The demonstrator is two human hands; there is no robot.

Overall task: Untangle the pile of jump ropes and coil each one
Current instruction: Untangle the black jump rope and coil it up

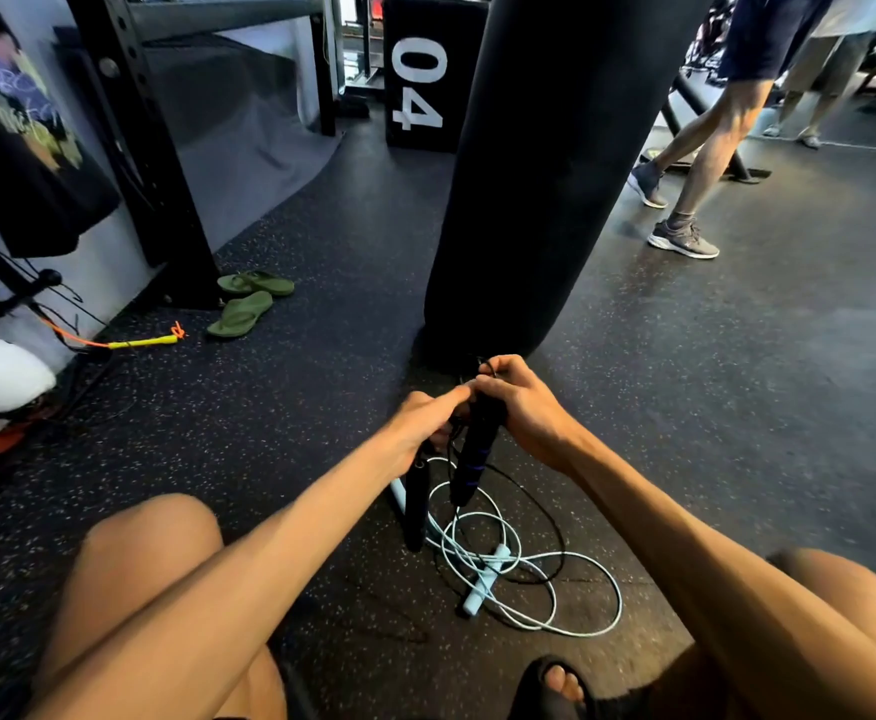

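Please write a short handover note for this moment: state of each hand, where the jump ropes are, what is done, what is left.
Left hand: holds the thin-corded black jump rope; one handle hangs below it.
Right hand: grips its blue-ringed handle.
Light blue jump rope: loose on the speckled rubber floor, black cord across it.
Done: nothing coiled.
Left: separate both ropes, coil each.

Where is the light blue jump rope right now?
In the head view, the light blue jump rope lies in loose loops on the floor, low and centre, just below the left hand and right hand, near the punching bag.
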